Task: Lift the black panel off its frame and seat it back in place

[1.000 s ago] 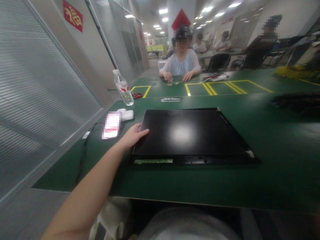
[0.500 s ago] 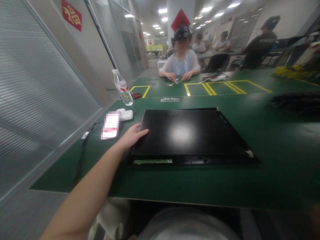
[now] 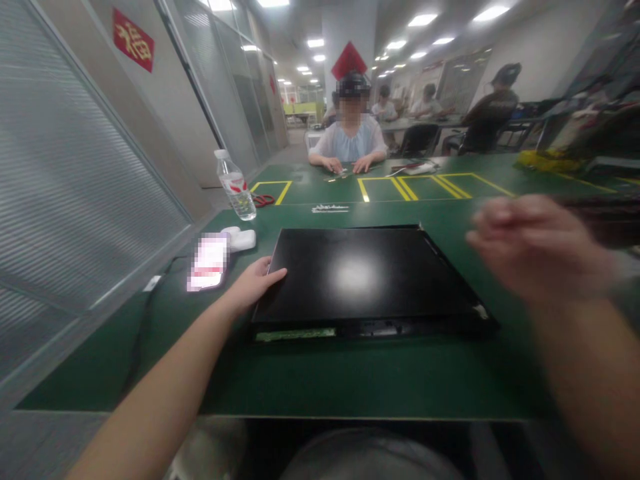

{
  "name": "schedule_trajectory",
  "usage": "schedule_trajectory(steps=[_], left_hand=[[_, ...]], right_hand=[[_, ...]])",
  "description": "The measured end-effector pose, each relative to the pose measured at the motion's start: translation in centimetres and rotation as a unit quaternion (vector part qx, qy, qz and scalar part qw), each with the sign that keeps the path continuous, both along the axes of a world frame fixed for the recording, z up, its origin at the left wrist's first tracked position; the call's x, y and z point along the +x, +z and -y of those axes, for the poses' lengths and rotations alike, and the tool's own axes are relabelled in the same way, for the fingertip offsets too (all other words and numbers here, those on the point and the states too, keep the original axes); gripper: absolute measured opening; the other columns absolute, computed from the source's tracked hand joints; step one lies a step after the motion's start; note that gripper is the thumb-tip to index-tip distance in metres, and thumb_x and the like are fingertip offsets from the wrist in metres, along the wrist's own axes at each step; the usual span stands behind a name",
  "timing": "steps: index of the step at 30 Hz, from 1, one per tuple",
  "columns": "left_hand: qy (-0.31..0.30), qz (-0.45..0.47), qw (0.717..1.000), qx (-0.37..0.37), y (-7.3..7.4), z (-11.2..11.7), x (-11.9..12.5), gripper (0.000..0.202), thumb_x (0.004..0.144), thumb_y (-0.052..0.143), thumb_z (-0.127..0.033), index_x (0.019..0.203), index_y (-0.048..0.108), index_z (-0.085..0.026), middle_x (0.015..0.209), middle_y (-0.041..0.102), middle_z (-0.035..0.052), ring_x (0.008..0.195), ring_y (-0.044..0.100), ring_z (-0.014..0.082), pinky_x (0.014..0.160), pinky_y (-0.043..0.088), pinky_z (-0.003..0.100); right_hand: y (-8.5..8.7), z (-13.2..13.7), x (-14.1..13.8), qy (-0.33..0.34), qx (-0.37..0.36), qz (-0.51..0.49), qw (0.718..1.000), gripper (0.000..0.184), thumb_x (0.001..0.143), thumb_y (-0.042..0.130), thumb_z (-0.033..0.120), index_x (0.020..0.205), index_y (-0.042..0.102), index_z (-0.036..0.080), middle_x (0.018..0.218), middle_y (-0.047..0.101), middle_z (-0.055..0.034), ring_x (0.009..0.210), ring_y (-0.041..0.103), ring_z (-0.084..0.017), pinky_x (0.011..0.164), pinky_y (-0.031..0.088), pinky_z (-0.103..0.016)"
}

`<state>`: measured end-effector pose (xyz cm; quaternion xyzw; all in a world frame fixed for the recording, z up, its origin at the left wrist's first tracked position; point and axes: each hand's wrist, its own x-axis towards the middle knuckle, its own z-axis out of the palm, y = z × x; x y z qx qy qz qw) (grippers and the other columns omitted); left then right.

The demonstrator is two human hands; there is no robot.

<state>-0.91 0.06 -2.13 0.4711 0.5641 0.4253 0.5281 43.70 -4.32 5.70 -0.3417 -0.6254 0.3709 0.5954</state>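
A flat black LCD screen panel point(image 3: 310, 280) lies on the green table, with a green circuit strip point(image 3: 295, 334) along its near left edge. It rests on a dark frame point(image 3: 447, 273) that juts out on the right and far sides. My left hand point(image 3: 257, 280) grips the panel's left edge, thumb on top and fingers around the side. Off to the right, my right hand point(image 3: 537, 247) is raised above the table, apart from the panel. Its fingers are curled into a blurred fist, and whether anything is inside is hidden.
Left of the panel are a phone point(image 3: 207, 261), a white case point(image 3: 243, 239), a water bottle point(image 3: 235, 187) and red-handled scissors point(image 3: 263, 199). Small white strips point(image 3: 330, 209) lie beyond it. A person point(image 3: 353, 137) sits across the table point(image 3: 390, 380), hands on small parts.
My right hand has come into view from the right, raised and moving. My left hand keeps its grip on the panel's edge. The view has shifted slightly.
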Motion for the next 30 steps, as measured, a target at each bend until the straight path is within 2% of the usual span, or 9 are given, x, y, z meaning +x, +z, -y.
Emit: schedule_trajectory(steps=[2, 4, 7, 10, 15, 18, 21, 27, 30], left_hand=[[-0.006, 0.006, 1.000, -0.002, 0.0, 0.0, -0.1, 0.052, 0.078, 0.095, -0.026, 0.122, 0.069, -0.015, 0.117, 0.085, 0.0149, 0.102, 0.084, 0.0315, 0.082, 0.068, 0.037], [-0.007, 0.014, 1.000, -0.006, 0.0, 0.0, -0.1, 0.054, 0.078, 0.095, -0.025, 0.123, 0.068, -0.015, 0.117, 0.085, 0.0154, 0.101, 0.084, 0.0318, 0.081, 0.068, 0.037], [-0.006, 0.017, 1.000, -0.009, 0.1, 0.1, -0.1, 0.054, 0.077, 0.095, -0.024, 0.124, 0.068, -0.016, 0.117, 0.085, 0.0159, 0.101, 0.084, 0.0316, 0.080, 0.068, 0.037], [-0.003, 0.017, 1.000, -0.010, 0.1, 0.1, -0.1, 0.056, 0.076, 0.096, -0.024, 0.124, 0.068, -0.015, 0.118, 0.085, 0.0166, 0.100, 0.085, 0.0312, 0.080, 0.069, 0.037], [-0.002, 0.016, 1.000, -0.013, 0.2, 0.1, 0.0, 0.054, 0.077, 0.095, -0.025, 0.124, 0.069, -0.015, 0.119, 0.085, 0.0162, 0.101, 0.085, 0.0312, 0.078, 0.069, 0.036], [-0.003, 0.012, 1.000, -0.009, 0.2, 0.0, -0.1, 0.054, 0.076, 0.096, -0.025, 0.122, 0.071, -0.016, 0.118, 0.085, 0.0161, 0.101, 0.085, 0.0324, 0.076, 0.069, 0.036], [-0.003, 0.005, 1.000, -0.004, 0.0, -0.1, -0.2, 0.056, 0.073, 0.099, -0.027, 0.121, 0.071, -0.016, 0.118, 0.085, 0.0169, 0.104, 0.084, 0.0343, 0.075, 0.068, 0.037], [-0.003, 0.000, 1.000, -0.008, 0.1, -0.1, -0.2, 0.057, 0.073, 0.098, -0.027, 0.121, 0.070, -0.015, 0.116, 0.085, 0.0167, 0.106, 0.083, 0.0340, 0.078, 0.068, 0.037], [0.003, -0.003, 1.000, -0.008, 0.3, 0.0, 0.0, 0.051, 0.075, 0.096, -0.024, 0.119, 0.071, -0.016, 0.112, 0.086, 0.0149, 0.102, 0.084, 0.0323, 0.077, 0.068, 0.036]], right_hand=[[-1.3, -1.7, -0.5, -0.005, -0.037, -0.053, 0.998, 0.028, 0.066, 0.101, 0.038, 0.078, 0.076, 0.031, 0.088, 0.068, -0.0019, 0.071, 0.061, -0.015, 0.064, 0.061, -0.029], [-2.9, -3.2, -0.8, -0.011, -0.074, -0.084, 0.994, 0.035, 0.057, 0.103, 0.037, 0.068, 0.071, 0.026, 0.079, 0.065, 0.0006, 0.067, 0.057, -0.012, 0.060, 0.057, -0.025], [-5.1, -4.4, -0.2, -0.033, -0.099, -0.070, 0.992, 0.037, 0.056, 0.103, 0.040, 0.066, 0.071, 0.025, 0.078, 0.067, 0.0005, 0.064, 0.057, -0.011, 0.060, 0.057, -0.025], [-6.3, -4.5, 1.0, -0.063, -0.121, -0.041, 0.990, 0.040, 0.055, 0.104, 0.046, 0.071, 0.074, 0.025, 0.083, 0.072, -0.0009, 0.066, 0.062, -0.013, 0.061, 0.058, -0.028], [-6.9, -5.0, 2.8, -0.120, -0.154, 0.027, 0.980, 0.046, 0.051, 0.103, 0.051, 0.076, 0.075, 0.025, 0.082, 0.074, -0.0018, 0.067, 0.066, -0.016, 0.066, 0.060, -0.033], [-7.1, -5.6, 3.6, -0.164, -0.176, 0.076, 0.968, 0.041, 0.059, 0.099, 0.050, 0.079, 0.074, 0.026, 0.083, 0.074, -0.0028, 0.071, 0.069, -0.020, 0.073, 0.062, -0.038], [-7.3, -6.0, 4.6, -0.211, -0.205, 0.122, 0.948, 0.031, 0.067, 0.095, 0.043, 0.080, 0.073, 0.025, 0.084, 0.074, -0.0043, 0.076, 0.071, -0.022, 0.078, 0.063, -0.041], [-8.0, -6.7, 6.3, -0.252, -0.230, 0.173, 0.924, 0.026, 0.068, 0.093, 0.040, 0.079, 0.075, 0.025, 0.081, 0.075, -0.0045, 0.070, 0.066, -0.021, 0.071, 0.061, -0.039], [-8.2, -7.0, 6.7, -0.293, -0.257, 0.202, 0.898, 0.018, 0.071, 0.089, 0.032, 0.077, 0.074, 0.024, 0.079, 0.074, -0.0050, 0.072, 0.066, -0.021, 0.072, 0.059, -0.038]])
